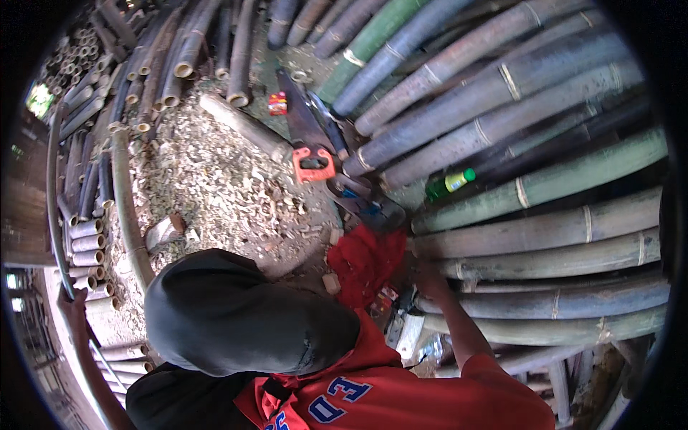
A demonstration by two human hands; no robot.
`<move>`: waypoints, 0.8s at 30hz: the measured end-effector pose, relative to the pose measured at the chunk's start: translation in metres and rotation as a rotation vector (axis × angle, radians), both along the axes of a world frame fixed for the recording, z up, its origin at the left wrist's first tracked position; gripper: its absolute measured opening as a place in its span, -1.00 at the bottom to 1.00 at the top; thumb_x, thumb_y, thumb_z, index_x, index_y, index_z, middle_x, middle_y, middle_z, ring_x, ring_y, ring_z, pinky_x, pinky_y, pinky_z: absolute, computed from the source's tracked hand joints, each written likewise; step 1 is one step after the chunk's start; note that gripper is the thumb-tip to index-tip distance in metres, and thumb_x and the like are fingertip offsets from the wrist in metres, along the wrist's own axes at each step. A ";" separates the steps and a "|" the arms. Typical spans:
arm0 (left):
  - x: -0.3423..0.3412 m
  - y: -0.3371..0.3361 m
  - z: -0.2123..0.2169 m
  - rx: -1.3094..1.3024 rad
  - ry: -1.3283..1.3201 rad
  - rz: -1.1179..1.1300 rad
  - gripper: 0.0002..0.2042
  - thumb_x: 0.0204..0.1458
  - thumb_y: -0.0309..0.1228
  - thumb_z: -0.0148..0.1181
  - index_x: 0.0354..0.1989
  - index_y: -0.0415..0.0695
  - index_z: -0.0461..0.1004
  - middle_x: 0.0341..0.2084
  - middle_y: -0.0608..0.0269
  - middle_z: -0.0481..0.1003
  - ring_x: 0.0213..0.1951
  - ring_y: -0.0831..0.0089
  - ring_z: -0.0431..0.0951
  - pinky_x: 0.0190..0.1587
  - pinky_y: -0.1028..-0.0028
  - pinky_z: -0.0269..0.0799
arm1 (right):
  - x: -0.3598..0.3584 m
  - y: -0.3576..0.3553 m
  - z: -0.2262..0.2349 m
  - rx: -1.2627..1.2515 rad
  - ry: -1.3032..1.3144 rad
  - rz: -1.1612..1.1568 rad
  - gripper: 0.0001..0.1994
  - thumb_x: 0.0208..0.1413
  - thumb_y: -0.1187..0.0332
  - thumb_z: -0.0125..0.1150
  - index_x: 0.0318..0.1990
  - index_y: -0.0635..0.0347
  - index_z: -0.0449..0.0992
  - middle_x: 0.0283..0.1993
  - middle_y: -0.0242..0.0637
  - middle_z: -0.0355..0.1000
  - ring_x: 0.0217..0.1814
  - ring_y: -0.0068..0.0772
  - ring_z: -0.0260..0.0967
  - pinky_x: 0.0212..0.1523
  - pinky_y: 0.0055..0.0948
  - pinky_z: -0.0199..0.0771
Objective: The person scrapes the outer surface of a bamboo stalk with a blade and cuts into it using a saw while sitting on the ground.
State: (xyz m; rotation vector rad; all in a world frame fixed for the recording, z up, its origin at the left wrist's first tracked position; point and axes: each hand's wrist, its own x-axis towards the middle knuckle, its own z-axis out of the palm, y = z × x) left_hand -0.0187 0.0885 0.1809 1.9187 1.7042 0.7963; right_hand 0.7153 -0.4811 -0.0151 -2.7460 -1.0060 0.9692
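The left hand [72, 301] is clenched round a thin curved strip [51, 215]. A saw [309, 136] lies on the chips. The right hand [428, 281] touches the bamboo poles [545, 251]; its grip is unclear. A green bottle [450, 183], contents unseen, lies among them.

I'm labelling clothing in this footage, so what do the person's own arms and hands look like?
Both hands are bare, with no gloves on the left hand or the right hand. The right arm is uncovered up to a short red sleeve of a jersey. The left arm shows no sleeve along the part in view.
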 end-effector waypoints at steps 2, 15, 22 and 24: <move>0.013 0.033 0.005 -0.007 0.031 -0.100 -0.69 0.08 -0.47 0.40 -0.01 -0.19 0.53 -0.45 0.53 0.26 -0.41 0.62 0.19 -0.36 0.50 0.14 | -0.002 0.002 0.032 0.068 0.019 -0.061 -0.69 0.35 0.24 0.13 0.11 0.23 0.49 -0.02 0.22 0.60 -0.01 0.31 0.60 0.04 0.08 0.61; 0.067 0.108 -0.090 -0.229 0.403 -0.215 -0.61 -0.05 -0.35 0.45 -0.10 -0.26 0.47 -0.35 0.29 0.46 -0.32 0.42 0.40 -0.22 0.32 0.40 | -0.103 -0.117 0.048 -0.360 0.805 -0.478 -0.83 0.41 0.30 0.08 -0.13 0.21 0.48 -0.40 -0.18 0.58 -0.52 -0.38 0.58 -0.58 -0.40 0.65; 0.059 0.094 -0.095 -0.279 0.380 -0.211 -0.59 -0.06 -0.35 0.47 -0.07 -0.26 0.50 -0.27 0.22 0.55 -0.26 0.41 0.49 -0.14 0.33 0.46 | -0.188 -0.159 -0.016 -0.464 1.048 -0.314 -0.51 0.34 -0.04 0.21 0.22 0.10 0.38 -0.07 -0.14 0.53 -0.20 -0.25 0.63 -0.43 -0.18 0.79; 0.051 0.089 -0.092 -0.282 0.392 -0.190 -0.58 -0.06 -0.35 0.48 -0.06 -0.26 0.50 -0.25 0.20 0.58 -0.24 0.41 0.52 -0.12 0.33 0.47 | -0.187 -0.131 -0.001 -0.439 1.056 -0.312 -0.48 0.35 -0.06 0.20 0.25 0.08 0.37 -0.03 -0.10 0.54 -0.19 -0.22 0.63 -0.37 -0.12 0.79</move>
